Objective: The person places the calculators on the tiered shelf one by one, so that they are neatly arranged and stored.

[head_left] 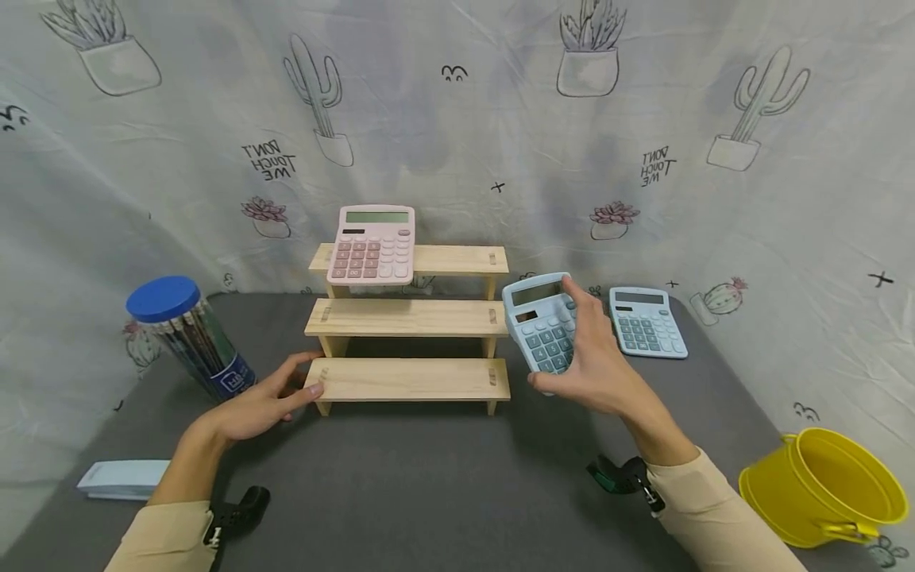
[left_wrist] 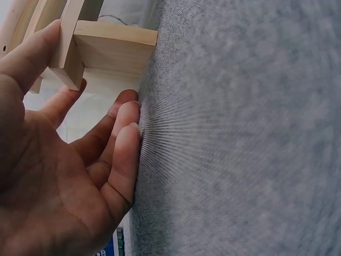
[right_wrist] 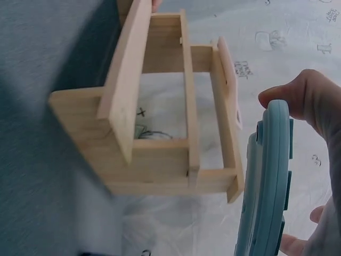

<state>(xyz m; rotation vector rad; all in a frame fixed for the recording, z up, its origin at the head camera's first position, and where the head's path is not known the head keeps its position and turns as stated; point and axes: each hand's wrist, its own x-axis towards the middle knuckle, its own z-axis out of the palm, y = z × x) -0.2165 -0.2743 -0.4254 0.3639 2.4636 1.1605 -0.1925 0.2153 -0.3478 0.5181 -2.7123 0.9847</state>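
Note:
A three-step wooden shelf (head_left: 411, 380) stands in the middle of the table. My left hand (head_left: 256, 405) pinches the left end of its lowest step; in the left wrist view the thumb lies on one face of the plank and a finger on the other. To the right of the shelf, my right hand (head_left: 596, 357) grips a blue calculator (head_left: 543, 330) by its edges, tilted and above the table. The right wrist view shows that calculator (right_wrist: 269, 176) side-on, apart from the shelf. A pink calculator (head_left: 372, 246) leans on the top step at the left.
A second blue calculator (head_left: 648, 323) lies at the back right. At the front right is a yellow bucket (head_left: 801, 492). A blue-lidded jar of thin sticks (head_left: 193, 338) leans at the left, with a pale blue oblong object (head_left: 125, 479) nearer me. Printed cloth (head_left: 457, 119) hangs behind.

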